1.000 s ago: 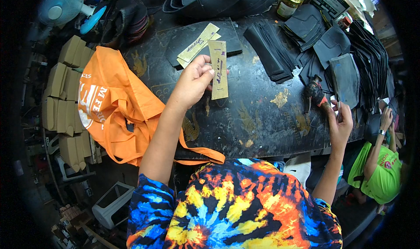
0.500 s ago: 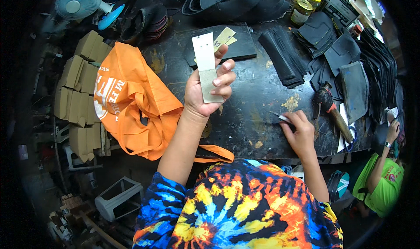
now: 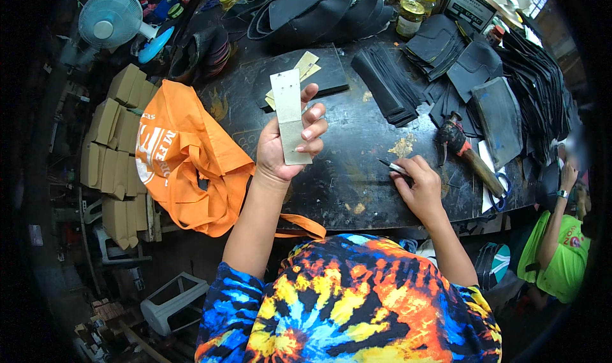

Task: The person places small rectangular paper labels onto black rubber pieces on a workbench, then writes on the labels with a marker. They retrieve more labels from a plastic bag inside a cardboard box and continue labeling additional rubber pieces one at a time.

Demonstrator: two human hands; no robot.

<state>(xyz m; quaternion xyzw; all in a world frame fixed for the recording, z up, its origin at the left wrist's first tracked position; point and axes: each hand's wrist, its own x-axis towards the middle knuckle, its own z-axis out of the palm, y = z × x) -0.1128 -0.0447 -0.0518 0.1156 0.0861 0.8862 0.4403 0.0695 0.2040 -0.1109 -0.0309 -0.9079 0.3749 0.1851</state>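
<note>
A long pale card strip with small holes near its top stands upright in my left hand. The thumb and palm are behind and beside it, and the fingers curl round its right edge. My right hand rests low over the dark table, closed on a slim pointed tool with a pale handle and dark tip. The tip points to the left; whether it is a pen or a blade I cannot tell. Beyond the strip, yellowish card pieces lie on a black slab.
Right of my right hand lie a hammer and blue-handled scissors. Black strips and other black pieces are stacked farther back, near jars. An orange bag hangs at left. Another person in green is at far right.
The view has shifted, so the table's things sit farther left. The strip and my left hand appear a little lower. The tool's dark tip now shows more clearly. Both hands keep their holds.
</note>
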